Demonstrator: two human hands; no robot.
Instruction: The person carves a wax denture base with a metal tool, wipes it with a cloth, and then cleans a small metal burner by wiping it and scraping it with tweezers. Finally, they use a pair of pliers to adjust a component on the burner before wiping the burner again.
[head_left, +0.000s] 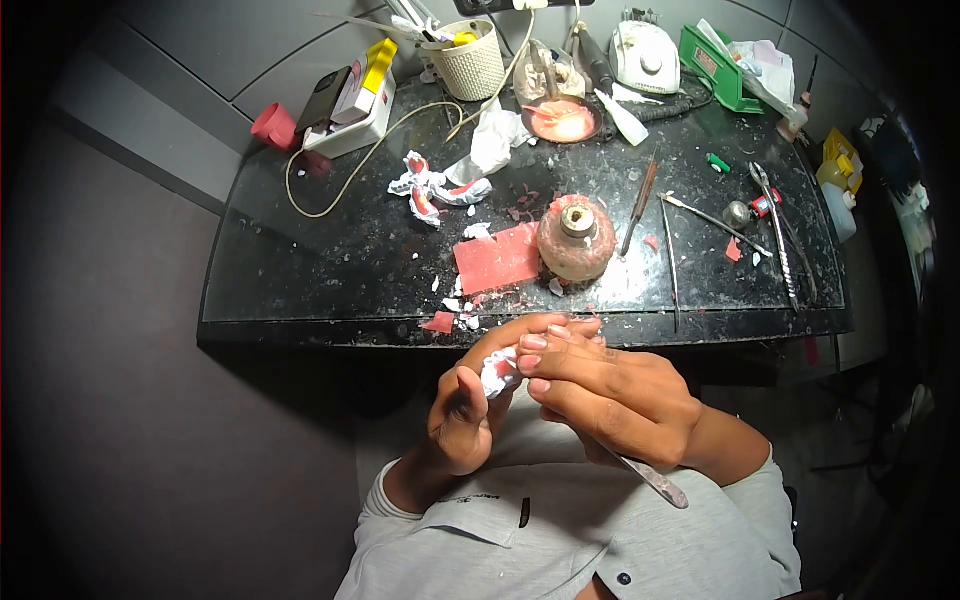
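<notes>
Nearer the person than the round jar (576, 250), the left hand (462, 415) holds a white-and-red piece (498, 373); the right hand (625, 400) grips a metal tool (660, 485).

Back of the tabletop (300, 250)
Pink cup (274, 127) beside a white box (352, 134); woven basket (474, 72) holding slender items; white dial unit (645, 58) near a green bin (722, 78).

No clearly readable text or numbers
</notes>
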